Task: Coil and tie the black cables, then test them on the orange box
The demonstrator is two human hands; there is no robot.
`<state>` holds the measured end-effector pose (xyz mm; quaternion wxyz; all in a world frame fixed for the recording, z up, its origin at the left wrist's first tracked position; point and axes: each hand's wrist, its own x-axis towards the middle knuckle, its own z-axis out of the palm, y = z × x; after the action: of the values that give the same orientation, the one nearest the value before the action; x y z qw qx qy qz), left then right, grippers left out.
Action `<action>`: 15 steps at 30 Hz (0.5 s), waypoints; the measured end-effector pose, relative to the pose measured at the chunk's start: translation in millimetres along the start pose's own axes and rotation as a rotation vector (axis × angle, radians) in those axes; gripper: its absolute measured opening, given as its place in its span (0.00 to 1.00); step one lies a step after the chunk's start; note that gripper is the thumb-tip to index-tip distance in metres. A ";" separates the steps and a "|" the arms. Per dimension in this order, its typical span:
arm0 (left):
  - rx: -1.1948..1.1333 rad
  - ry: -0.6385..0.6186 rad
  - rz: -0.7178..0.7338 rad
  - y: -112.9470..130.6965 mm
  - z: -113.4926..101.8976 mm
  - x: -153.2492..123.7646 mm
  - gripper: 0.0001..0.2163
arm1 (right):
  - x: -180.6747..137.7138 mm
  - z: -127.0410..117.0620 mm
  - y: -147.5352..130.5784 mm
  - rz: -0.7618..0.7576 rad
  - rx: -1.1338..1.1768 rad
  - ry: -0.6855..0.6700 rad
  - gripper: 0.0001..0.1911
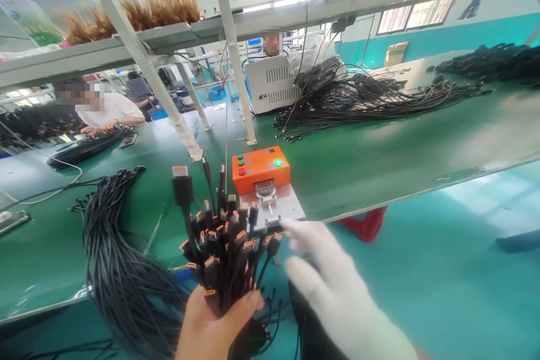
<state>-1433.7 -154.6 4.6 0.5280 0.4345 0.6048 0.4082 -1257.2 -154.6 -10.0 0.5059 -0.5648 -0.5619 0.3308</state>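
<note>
My left hand point(211, 323) is bare and wrapped round a thick bundle of black cables point(223, 242), their orange-tipped plugs pointing up. One longer plug point(182, 183) sticks out above the rest. My right hand point(333, 287) wears a white glove and hovers just right of the bundle, fingers spread and slightly blurred, holding nothing. Its fingertips reach toward the small orange tester box point(260, 167), which has a green light lit and a metal base plate point(291, 208) at the table's front edge.
A heap of black cables point(122, 270) hangs over the green table point(379, 157) at the left. More cable piles point(363, 95) lie at the back beside a white unit point(272, 84). A person point(105, 112) works at far left. Metal rack posts point(234, 67) stand behind the tester.
</note>
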 end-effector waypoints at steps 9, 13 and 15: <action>-0.158 0.074 0.113 6.0 5.9 1.2 0.08 | 15.0 40.1 5.4 0.428 0.904 -0.053 0.13; -0.096 -0.057 0.130 11.9 5.6 0.9 0.07 | 23.8 38.0 27.3 0.500 0.816 -0.192 0.13; -0.070 -0.044 0.109 12.5 5.5 1.6 0.08 | 26.5 38.6 29.4 0.536 0.771 -0.224 0.13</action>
<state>-1427.2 -149.3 15.4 0.5331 0.4566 0.5540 0.4477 -1280.8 -117.0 -43.1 0.5117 -0.4220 -0.2842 0.6923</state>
